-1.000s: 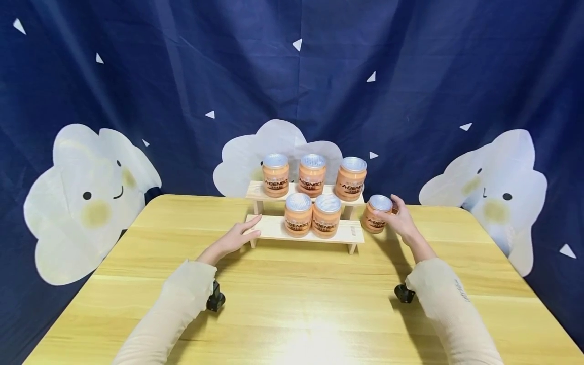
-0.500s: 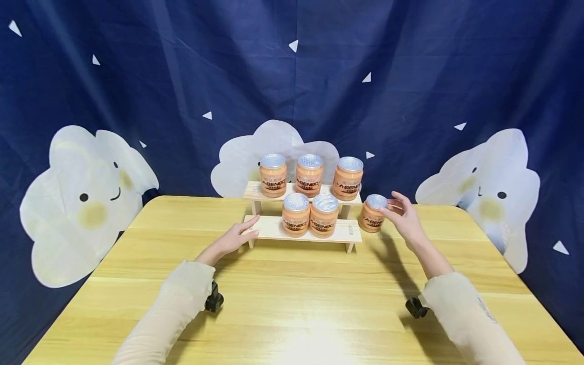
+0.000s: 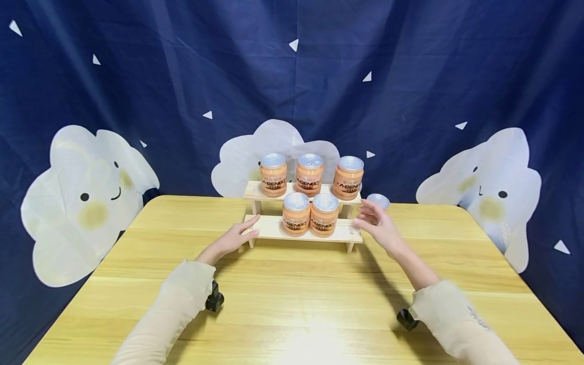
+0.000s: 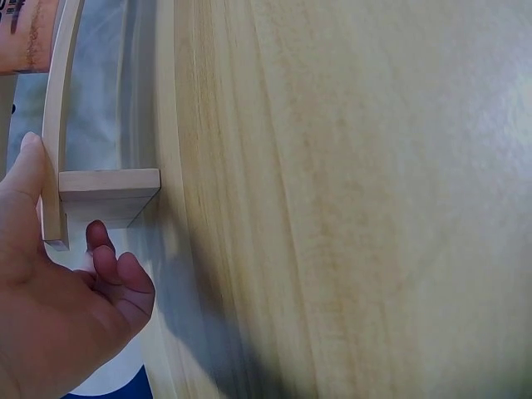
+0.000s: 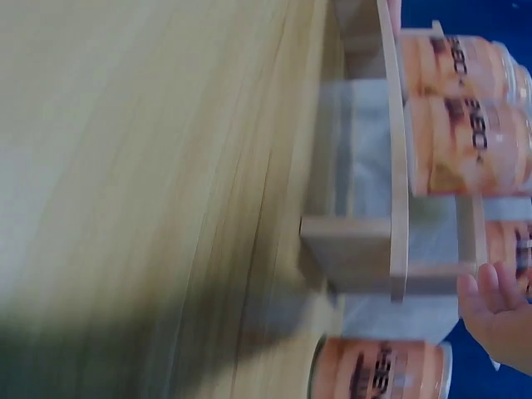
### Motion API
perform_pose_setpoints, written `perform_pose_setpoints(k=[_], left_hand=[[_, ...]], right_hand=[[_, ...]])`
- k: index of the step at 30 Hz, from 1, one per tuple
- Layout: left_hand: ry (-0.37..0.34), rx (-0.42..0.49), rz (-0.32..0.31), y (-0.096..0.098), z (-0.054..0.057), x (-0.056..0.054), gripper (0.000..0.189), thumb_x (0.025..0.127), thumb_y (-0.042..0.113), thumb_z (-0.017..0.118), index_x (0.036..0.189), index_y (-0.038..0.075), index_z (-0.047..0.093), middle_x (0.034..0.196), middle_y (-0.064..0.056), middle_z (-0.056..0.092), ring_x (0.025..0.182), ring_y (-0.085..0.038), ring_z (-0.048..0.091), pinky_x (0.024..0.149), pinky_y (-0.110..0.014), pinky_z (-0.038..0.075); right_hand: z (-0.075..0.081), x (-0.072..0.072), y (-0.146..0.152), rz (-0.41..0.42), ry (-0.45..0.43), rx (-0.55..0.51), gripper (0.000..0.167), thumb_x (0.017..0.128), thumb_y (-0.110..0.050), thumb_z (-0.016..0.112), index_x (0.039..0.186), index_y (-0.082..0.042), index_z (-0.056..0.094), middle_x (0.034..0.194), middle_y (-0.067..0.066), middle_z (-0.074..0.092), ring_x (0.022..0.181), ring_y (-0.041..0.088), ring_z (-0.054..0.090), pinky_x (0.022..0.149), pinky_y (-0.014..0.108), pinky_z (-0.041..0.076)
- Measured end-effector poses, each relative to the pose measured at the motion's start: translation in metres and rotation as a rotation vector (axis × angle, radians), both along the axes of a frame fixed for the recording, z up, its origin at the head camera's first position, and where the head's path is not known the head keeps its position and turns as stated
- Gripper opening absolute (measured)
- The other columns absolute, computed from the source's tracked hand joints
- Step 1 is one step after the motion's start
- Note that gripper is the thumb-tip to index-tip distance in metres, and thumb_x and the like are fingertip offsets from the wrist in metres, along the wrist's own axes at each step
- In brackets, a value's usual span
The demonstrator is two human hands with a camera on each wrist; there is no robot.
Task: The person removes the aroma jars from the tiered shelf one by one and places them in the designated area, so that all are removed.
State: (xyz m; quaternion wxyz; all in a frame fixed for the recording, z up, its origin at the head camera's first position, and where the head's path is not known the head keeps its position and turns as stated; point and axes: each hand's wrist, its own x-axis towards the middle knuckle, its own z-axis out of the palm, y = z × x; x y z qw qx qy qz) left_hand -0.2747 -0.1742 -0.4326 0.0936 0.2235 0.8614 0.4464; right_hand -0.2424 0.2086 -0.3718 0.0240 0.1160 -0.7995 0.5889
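A two-tier light wooden rack stands on the table. On its upper tier are three orange jars with silver lids, among them the right jar. Two more jars, including the left jar, sit side by side on the lower tier. My left hand grips the left end of the lower shelf board, with curled fingers below it. My right hand is at the rack's right end, fingers parted and holding nothing; contact cannot be told. Behind it, a loose jar stands on the table, partly hidden.
The wooden table extends in front of the rack. A dark blue curtain with white clouds hangs behind it. Small black cameras sit at both wrists, such as the right wrist camera.
My right hand let go of the loose jar beside the rack, drew back, then moved left to the rack's right end. My left hand stayed on the shelf.
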Motion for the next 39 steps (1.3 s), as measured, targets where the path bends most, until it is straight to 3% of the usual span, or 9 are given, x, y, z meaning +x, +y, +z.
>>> perform_pose_setpoints(k=[5, 9, 14, 19, 27, 39], left_hand=[[-0.016, 0.02, -0.001, 0.002, 0.003, 0.002, 0.054, 0.096, 0.011, 0.045, 0.141, -0.008, 0.02, 0.146, -0.024, 0.018, 0.134, -0.04, 0.014, 0.109, -0.053, 0.013], [-0.018, 0.017, 0.003, 0.003, 0.004, 0.003, 0.055, 0.096, 0.012, 0.045, 0.141, -0.007, 0.02, 0.147, -0.023, 0.017, 0.134, -0.04, 0.014, 0.109, -0.053, 0.012], [-0.007, 0.004, 0.005, 0.0, 0.002, 0.001, 0.057, 0.097, 0.02, 0.046, 0.143, -0.003, 0.021, 0.148, -0.019, 0.019, 0.135, -0.036, 0.016, 0.11, -0.05, 0.013], [-0.029, 0.025, 0.004, 0.0, 0.002, 0.001, 0.059, 0.096, 0.024, 0.047, 0.143, 0.0, 0.021, 0.149, -0.017, 0.019, 0.136, -0.034, 0.015, 0.11, -0.049, 0.013], [-0.036, 0.014, 0.005, 0.0, 0.002, 0.001, 0.06, 0.096, 0.026, 0.046, 0.144, 0.0, 0.021, 0.149, -0.016, 0.018, 0.136, -0.034, 0.015, 0.11, -0.049, 0.013], [-0.028, -0.001, 0.002, 0.0, 0.002, 0.001, 0.059, 0.096, 0.025, 0.046, 0.143, -0.001, 0.021, 0.148, -0.018, 0.02, 0.135, -0.036, 0.018, 0.109, -0.051, 0.016]], right_hand=[[-0.001, -0.001, -0.017, 0.066, -0.015, -0.015, 0.06, 0.085, 0.0, 0.058, 0.138, 0.005, 0.029, 0.129, 0.031, 0.04, 0.118, 0.043, 0.04, 0.078, 0.014, 0.043], [-0.002, -0.005, -0.028, 0.086, -0.013, 0.004, 0.062, 0.085, -0.001, 0.06, 0.138, 0.004, 0.029, 0.13, 0.03, 0.04, 0.119, 0.042, 0.04, 0.085, 0.03, 0.046], [0.0, -0.009, -0.043, 0.072, -0.017, 0.044, 0.065, 0.085, -0.007, 0.062, 0.14, -0.001, 0.028, 0.135, 0.027, 0.037, 0.119, 0.039, 0.041, 0.097, 0.047, 0.038], [0.005, -0.012, -0.057, 0.048, -0.001, 0.044, 0.069, 0.083, -0.007, 0.064, 0.14, 0.001, 0.026, 0.135, 0.026, 0.038, 0.114, 0.037, 0.044, 0.095, 0.044, 0.038], [-0.002, -0.021, -0.069, -0.045, 0.054, 0.07, 0.072, 0.079, -0.011, 0.069, 0.138, 0.001, 0.03, 0.133, 0.024, 0.035, 0.117, 0.033, 0.038, 0.101, 0.046, 0.032], [-0.002, -0.011, -0.058, -0.095, 0.021, 0.097, 0.065, 0.079, -0.016, 0.071, 0.133, -0.003, 0.038, 0.126, 0.019, 0.046, 0.111, 0.032, 0.046, 0.094, 0.044, 0.038]])
